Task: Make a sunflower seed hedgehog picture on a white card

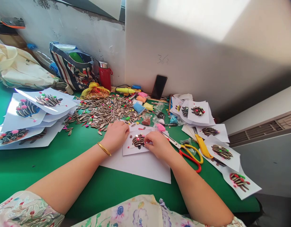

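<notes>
A small white card (136,150) carries a hedgehog figure (137,141) of striped sunflower seeds on dark clay, dotted with pink and white bits. It lies on a larger white sheet (140,167). My left hand (117,133), with a gold bangle at the wrist, rests at the card's upper left, fingers curled together; whatever they hold is hidden. At the hedgehog's right edge, my right hand (158,143) has thumb and fingers pinched together on the card. Anything between those fingertips is too small to make out. Just behind lies a heap of sunflower seeds (107,108).
Scissors (188,151) and a yellow utility knife (203,145) lie right of my right hand. Finished cards lie in piles at left (53,108) and right (223,151). Behind stand a red flask (104,75), a phone (159,86) and coloured clay packs (138,107).
</notes>
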{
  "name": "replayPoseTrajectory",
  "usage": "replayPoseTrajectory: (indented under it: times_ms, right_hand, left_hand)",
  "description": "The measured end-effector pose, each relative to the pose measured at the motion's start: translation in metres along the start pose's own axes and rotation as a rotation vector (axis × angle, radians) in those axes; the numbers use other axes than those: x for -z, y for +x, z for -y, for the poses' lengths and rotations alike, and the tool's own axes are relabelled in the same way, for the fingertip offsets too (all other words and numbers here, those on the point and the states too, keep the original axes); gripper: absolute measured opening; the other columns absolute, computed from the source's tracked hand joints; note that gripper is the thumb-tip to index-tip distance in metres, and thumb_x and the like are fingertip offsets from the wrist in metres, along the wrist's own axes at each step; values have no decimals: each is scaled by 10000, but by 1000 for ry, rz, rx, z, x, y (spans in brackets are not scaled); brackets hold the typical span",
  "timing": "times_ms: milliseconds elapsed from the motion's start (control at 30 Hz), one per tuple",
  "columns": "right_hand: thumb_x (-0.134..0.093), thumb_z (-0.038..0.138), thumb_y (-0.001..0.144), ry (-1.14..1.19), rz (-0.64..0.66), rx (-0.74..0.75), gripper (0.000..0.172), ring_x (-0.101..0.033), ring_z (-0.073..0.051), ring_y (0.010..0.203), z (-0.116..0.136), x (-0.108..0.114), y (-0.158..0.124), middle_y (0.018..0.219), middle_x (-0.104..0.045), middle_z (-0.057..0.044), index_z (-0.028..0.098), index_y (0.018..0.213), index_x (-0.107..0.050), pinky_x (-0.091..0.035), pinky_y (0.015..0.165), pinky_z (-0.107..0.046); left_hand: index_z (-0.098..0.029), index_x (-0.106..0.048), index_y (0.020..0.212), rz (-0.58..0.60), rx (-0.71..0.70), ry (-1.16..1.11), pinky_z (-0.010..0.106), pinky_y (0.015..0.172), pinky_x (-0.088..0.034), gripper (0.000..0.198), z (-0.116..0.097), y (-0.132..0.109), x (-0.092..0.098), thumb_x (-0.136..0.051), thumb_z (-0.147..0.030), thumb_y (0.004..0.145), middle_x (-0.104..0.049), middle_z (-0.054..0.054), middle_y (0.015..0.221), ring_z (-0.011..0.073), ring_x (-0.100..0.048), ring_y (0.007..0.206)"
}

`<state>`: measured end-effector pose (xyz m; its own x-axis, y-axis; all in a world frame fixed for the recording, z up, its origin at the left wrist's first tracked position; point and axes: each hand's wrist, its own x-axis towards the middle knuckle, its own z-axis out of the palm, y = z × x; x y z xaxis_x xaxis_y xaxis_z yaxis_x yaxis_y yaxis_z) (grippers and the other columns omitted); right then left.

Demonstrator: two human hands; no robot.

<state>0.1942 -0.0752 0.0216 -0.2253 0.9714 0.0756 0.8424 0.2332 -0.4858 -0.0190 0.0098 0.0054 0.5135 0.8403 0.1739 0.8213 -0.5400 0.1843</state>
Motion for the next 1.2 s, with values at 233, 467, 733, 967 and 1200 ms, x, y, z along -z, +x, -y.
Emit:
replayPoseTrajectory:
  times_ms: [233,467,733,967,1200]
  right_hand:
    - [-722,121,814,12,7,5,105,-537,-176,825,-1,-2,2,872,-650,-17,196,822,-648,-377,737,-292]
    - [-721,134,822,23,-8,14,103,-530,-174,804,-1,-5,4,835,-638,-13,197,797,-644,-370,727,-297]
    - [-728,125,815,35,-21,6,111,-532,-182,840,0,-5,4,863,-638,-19,203,830,-651,-374,746,-298]
    - [-707,121,834,48,1,16,89,-544,-163,791,0,1,4,859,-636,-16,203,848,-676,-381,726,-290]
    - [-710,178,842,81,-17,6,89,-575,-182,874,-6,4,3,943,-666,-35,214,922,-694,-411,771,-301]
  left_hand:
    - [-213,-677,833,-1,2,-14,413,822,-397,201,0,0,0,-494,-242,912,-653,89,965,281,-565,996]
    - [-213,-671,839,12,3,4,407,812,-395,210,-1,1,2,-481,-245,922,-659,84,969,275,-567,995]
    - [-211,-671,853,23,6,-2,399,820,-396,191,-1,1,2,-491,-237,911,-659,83,971,273,-567,1001]
    - [-214,-667,833,13,-3,-13,416,818,-398,203,0,0,0,-481,-238,911,-658,87,966,281,-567,989]
    - [-216,-676,838,15,5,-30,407,834,-406,200,1,1,0,-487,-233,901,-658,93,973,276,-570,992]
